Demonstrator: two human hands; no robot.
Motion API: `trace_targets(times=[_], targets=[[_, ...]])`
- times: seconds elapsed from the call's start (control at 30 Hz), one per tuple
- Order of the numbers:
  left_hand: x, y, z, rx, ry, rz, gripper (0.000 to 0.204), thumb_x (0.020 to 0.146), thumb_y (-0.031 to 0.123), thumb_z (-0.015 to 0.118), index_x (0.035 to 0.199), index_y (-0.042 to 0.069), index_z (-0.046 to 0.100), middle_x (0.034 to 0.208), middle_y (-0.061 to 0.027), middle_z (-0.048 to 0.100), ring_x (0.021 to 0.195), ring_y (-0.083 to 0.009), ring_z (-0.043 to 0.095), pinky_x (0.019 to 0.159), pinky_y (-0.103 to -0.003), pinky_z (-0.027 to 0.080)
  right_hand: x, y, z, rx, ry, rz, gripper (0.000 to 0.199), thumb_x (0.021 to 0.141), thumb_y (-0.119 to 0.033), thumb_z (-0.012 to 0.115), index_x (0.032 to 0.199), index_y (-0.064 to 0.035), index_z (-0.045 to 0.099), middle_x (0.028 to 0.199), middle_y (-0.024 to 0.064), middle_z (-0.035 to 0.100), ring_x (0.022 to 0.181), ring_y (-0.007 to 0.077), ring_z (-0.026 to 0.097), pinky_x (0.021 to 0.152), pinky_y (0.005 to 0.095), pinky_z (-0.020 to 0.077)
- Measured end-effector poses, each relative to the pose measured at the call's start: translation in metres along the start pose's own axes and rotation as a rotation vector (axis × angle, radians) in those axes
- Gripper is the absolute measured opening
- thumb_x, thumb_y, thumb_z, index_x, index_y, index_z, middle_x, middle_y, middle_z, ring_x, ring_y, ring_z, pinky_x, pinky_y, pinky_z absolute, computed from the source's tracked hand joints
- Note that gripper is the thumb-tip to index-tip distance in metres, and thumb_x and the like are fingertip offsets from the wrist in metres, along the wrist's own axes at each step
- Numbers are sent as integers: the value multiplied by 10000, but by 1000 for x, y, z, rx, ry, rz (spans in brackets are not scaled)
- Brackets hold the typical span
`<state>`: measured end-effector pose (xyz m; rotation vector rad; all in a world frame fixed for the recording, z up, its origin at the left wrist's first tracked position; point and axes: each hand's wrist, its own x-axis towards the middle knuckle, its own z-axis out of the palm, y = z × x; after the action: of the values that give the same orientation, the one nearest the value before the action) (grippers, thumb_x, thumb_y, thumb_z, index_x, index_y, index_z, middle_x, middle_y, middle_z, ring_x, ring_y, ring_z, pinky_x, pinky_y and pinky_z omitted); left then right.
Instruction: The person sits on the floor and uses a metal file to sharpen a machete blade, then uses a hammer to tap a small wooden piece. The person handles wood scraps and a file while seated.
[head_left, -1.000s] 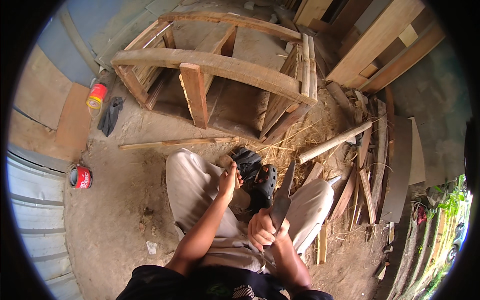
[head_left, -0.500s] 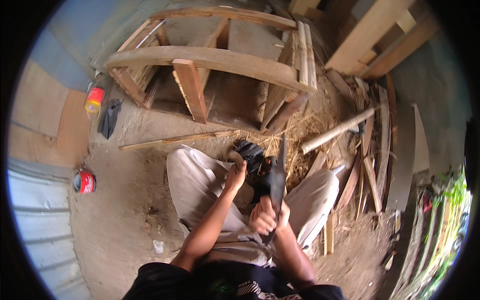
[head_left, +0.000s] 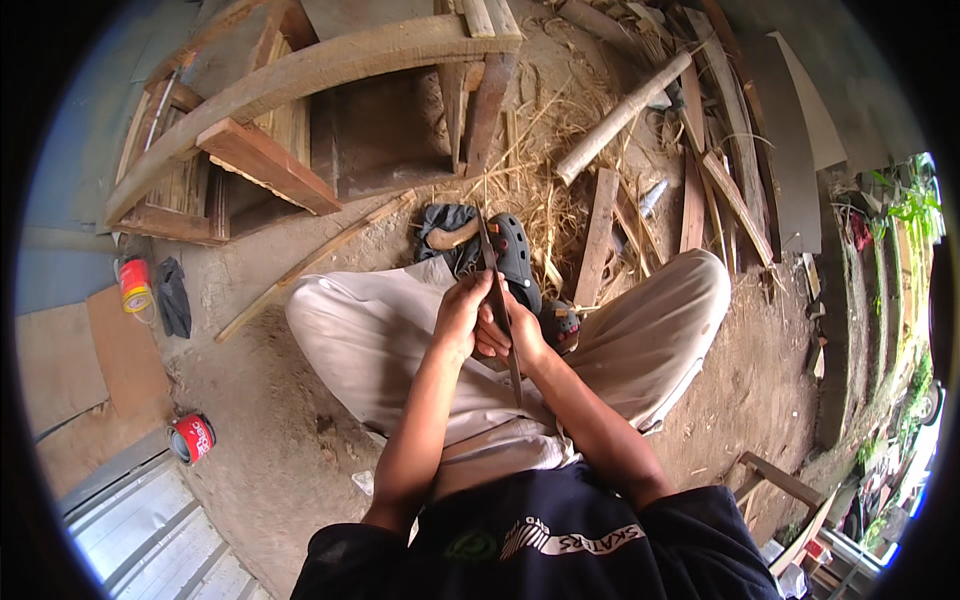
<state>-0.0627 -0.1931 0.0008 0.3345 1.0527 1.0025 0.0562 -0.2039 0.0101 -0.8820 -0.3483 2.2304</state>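
Between my raised knees, a long dark blade (head_left: 502, 318) stands nearly edge-on, one narrow end pointing away and the other toward my lap. My left hand (head_left: 463, 308) is closed on its left side, fingers pinching the upper part. From the right, my right hand (head_left: 518, 332) is closed round its middle; the palms partly hide the grip. Beyond the hands lie a crumpled black bag (head_left: 436, 219) and a curved light-brown piece (head_left: 455, 237) resembling wood. A black clog (head_left: 513, 262) is just right of the blade.
A wooden frame (head_left: 300, 75) stands ahead on the left. Wood shavings (head_left: 548, 215), a pale round pole (head_left: 625, 115) and several planks (head_left: 598, 235) lie to the right. A thin stick (head_left: 310, 265), a red can (head_left: 192, 437) and a red-yellow can (head_left: 134, 283) lie left.
My left hand has come in from the side and closed on the blade beside my right hand. The blade has turned edge-on. The view has shifted right and downward.
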Motion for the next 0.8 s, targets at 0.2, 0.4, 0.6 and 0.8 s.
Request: trace_targets(times=[0.2,0.4,0.6,0.8], targets=[[13,-2,-6,-282,-42,-81,341,919,448,612,867,112,585,622,1,526,567,-139,565,496,-293,477,-1,-31,-31,-554,210,90,510,1010,-423,423,904,21,651,722,122,654,664,221,627,673,331,505],[27,-6,-20,-383,170,19,245,902,362,670,873,128,605,747,0,604,649,-129,587,606,-264,486,-6,-61,-198,-1330,1068,102,466,842,-418,622,900,38,700,919,289,672,907,381,672,793,460,518],[15,11,16,-144,193,240,277,893,346,686,883,89,583,743,-32,586,617,-148,597,567,-293,513,-13,26,-289,-1359,1008,502,659,669,-580,740,965,7,707,883,205,702,887,347,689,773,419,544],[15,118,33,36,118,435,271,888,290,703,954,41,620,734,-19,587,533,-98,559,493,-236,480,-7,20,-306,-694,1034,360,187,794,-136,630,822,43,677,711,143,659,580,214,640,473,372,491]])
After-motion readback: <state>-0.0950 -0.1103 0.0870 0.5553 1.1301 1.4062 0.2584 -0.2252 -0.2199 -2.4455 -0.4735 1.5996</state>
